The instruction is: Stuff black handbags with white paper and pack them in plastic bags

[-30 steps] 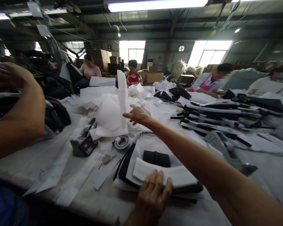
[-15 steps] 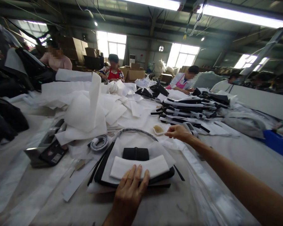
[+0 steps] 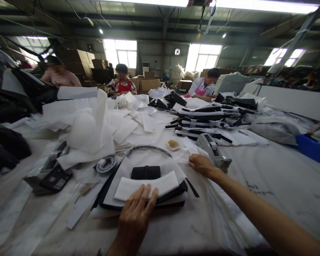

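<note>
A black handbag [image 3: 106, 199] lies flat on the table, its wrapped handle [image 3: 149, 147] arching away from me. White sheeting covers most of its front, leaving a black flap piece [image 3: 145, 172] showing. My left hand [image 3: 136, 209] rests with fingers stretched out on a folded white padding strip [image 3: 144, 186] across the bag. To the bag's right, my right hand [image 3: 201, 164] is closed with its fingers curled; whatever is in them, if anything, is hidden. A tape dispenser [image 3: 212, 151] stands beside that hand. Just beyond it sits a small white dish [image 3: 174, 148] with yellowish contents.
Loose white sheets [image 3: 90, 124] pile up at the left back. A second dispenser [image 3: 49, 174] and a wrapped coil [image 3: 106, 165] lie left of the bag. Stacked wrapped black bags [image 3: 202, 119] stand at the right back. Several co-workers, one in a red apron [image 3: 124, 87], sit across the table.
My right hand has drawn back from the small dish, toward me and slightly right. The left hand stays on the padding strip. The whole view has shifted a little.
</note>
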Action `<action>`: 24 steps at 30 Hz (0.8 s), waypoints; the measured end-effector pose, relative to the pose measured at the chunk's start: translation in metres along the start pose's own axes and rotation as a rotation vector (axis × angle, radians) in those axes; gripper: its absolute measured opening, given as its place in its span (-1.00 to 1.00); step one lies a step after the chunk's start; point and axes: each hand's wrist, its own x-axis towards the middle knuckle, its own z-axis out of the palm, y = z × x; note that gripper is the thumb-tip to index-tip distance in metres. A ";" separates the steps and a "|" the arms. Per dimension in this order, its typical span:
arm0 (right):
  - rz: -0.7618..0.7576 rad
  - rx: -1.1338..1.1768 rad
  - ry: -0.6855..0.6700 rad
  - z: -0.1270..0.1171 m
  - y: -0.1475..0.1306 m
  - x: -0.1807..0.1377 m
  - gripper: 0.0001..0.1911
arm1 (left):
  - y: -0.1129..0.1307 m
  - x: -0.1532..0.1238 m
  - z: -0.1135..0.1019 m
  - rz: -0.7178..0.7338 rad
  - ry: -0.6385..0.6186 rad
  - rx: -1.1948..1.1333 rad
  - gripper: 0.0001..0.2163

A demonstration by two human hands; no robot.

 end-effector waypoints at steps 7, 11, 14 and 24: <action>0.017 0.493 -0.081 -0.012 0.002 -0.038 -0.64 | -0.011 0.018 -0.014 -0.045 0.022 -0.026 -0.63; 0.069 1.011 -0.250 -0.012 -0.008 -0.072 -0.51 | -0.021 0.024 -0.021 -0.108 0.019 -0.042 -0.59; 0.087 1.098 -0.293 -0.005 -0.018 -0.095 -0.49 | -0.026 0.026 -0.025 -0.164 0.031 -0.034 -0.55; 0.122 0.989 -0.562 0.062 -0.052 -0.161 -0.67 | -0.027 0.028 -0.026 -0.236 0.030 -0.060 -0.49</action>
